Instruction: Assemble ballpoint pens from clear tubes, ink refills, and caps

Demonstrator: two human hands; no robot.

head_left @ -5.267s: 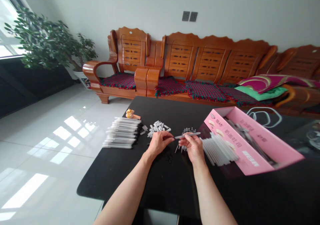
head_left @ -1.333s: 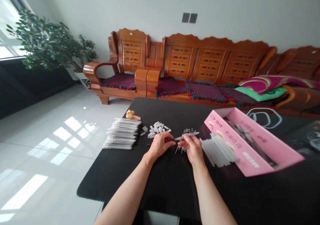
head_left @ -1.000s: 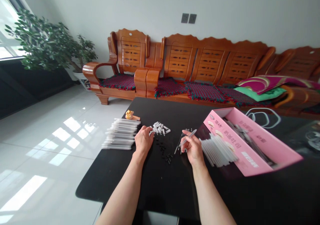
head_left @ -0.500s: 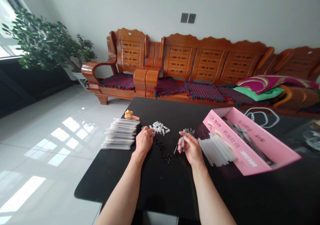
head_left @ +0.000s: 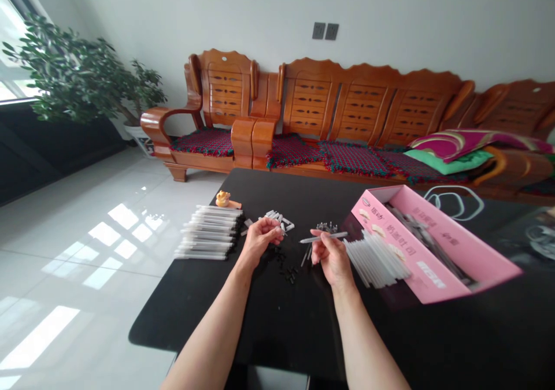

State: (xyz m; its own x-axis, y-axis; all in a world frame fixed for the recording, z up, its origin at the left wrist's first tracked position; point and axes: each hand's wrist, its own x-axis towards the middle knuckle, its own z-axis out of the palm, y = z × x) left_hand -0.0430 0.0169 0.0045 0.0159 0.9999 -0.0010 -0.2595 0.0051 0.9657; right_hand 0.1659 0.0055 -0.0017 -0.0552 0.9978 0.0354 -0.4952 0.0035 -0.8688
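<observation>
While in right hand, a pen

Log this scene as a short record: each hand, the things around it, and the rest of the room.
Left hand: fingers pinched beside a pile of small white plastic pieces; anything held is too small to tell.
Right hand: holds a slim translucent pen barrel.
Around the hands: small black parts on a black table, a cluster of dark pointed parts, loose translucent tubes.
Rest: stacked pens, pink cardboard box, wooden sofa, potted plant.
</observation>
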